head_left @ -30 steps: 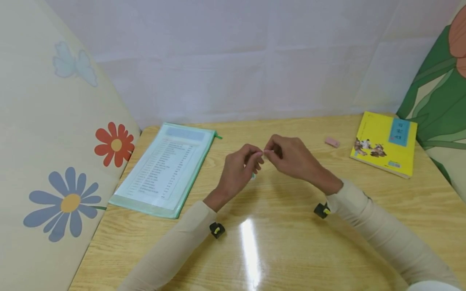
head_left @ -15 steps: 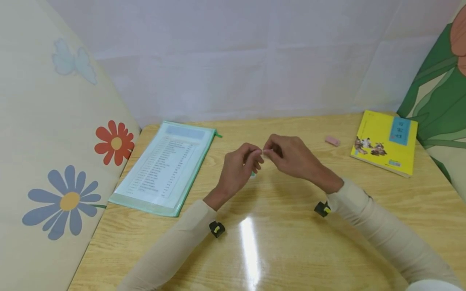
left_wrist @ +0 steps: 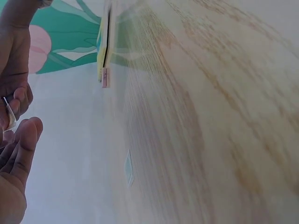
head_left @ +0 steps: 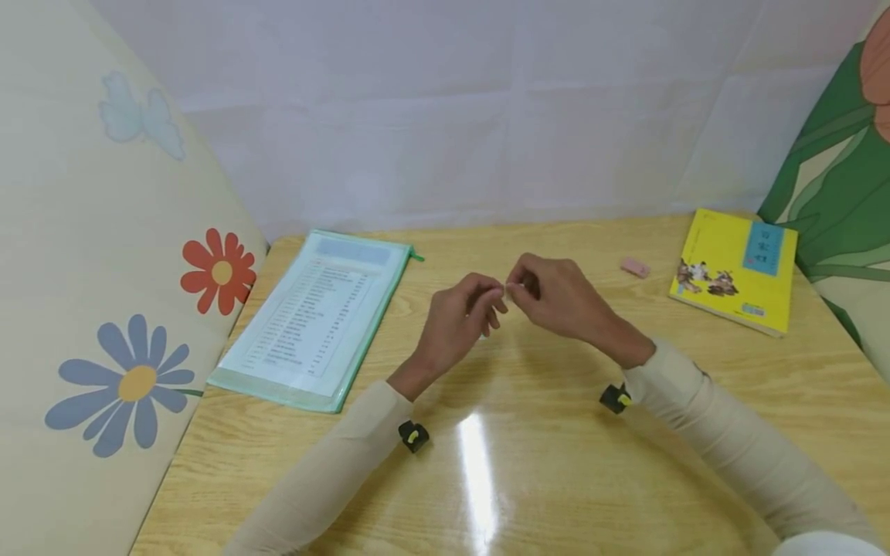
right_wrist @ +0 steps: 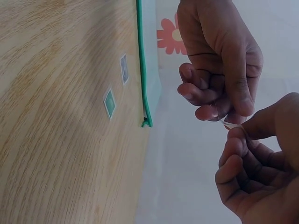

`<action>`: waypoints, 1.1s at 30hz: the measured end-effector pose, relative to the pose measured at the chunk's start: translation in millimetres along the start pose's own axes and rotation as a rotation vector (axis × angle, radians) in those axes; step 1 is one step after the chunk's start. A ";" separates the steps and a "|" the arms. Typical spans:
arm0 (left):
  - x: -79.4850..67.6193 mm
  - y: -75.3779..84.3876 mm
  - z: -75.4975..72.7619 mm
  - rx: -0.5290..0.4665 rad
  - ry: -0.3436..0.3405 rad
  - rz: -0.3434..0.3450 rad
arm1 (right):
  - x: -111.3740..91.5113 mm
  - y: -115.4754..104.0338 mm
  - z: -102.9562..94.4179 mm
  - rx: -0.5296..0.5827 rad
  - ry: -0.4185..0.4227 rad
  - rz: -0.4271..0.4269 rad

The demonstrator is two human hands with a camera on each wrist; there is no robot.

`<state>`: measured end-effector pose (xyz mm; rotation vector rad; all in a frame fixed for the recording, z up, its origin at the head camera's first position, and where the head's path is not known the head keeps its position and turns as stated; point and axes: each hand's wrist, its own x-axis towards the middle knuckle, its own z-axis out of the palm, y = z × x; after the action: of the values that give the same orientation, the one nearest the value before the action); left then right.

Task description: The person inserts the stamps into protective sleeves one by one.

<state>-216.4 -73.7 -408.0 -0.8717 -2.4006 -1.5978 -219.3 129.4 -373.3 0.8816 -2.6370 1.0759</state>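
Note:
Near the middle of the table, the fingertips of my left hand [head_left: 452, 328] and right hand [head_left: 559, 297] almost meet. In the right wrist view, a small thin whitish, partly clear piece [right_wrist: 232, 124] like a sticker or film spans between them. Thumb and forefinger of each hand pinch it; the left fingers partly cover it. On the table beneath lie two small white-bordered pieces resembling stickers, one green [right_wrist: 109, 103] and one grey [right_wrist: 124, 69]. From the head camera, the left hand hides most of them.
A green-edged zip document pouch [head_left: 306, 324] with a printed sheet lies on the left of the wooden table [head_left: 556, 479]. At the right are a small pink eraser-like block [head_left: 634, 268] and a yellow book [head_left: 737, 274]. Cloth and floral panels stand behind and at the sides.
My two hands' fingertips have drawn very slightly apart, the right hand shifting a little to the right. The things on the table stay where they were.

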 end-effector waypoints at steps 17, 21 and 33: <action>1.0 0.2 0.4 -0.030 0.020 -0.051 | -0.2 1.8 -0.8 0.031 0.020 0.033; 0.4 -0.4 0.8 -0.021 0.019 -0.033 | -1.4 1.8 0.0 0.039 0.024 0.031; 0.7 0.9 1.6 -0.008 0.036 0.002 | -2.1 0.3 -0.1 0.067 0.040 0.028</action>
<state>-216.2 -71.7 -407.7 -0.8394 -2.3699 -1.6088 -217.7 130.5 -374.2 0.8297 -2.6021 1.1825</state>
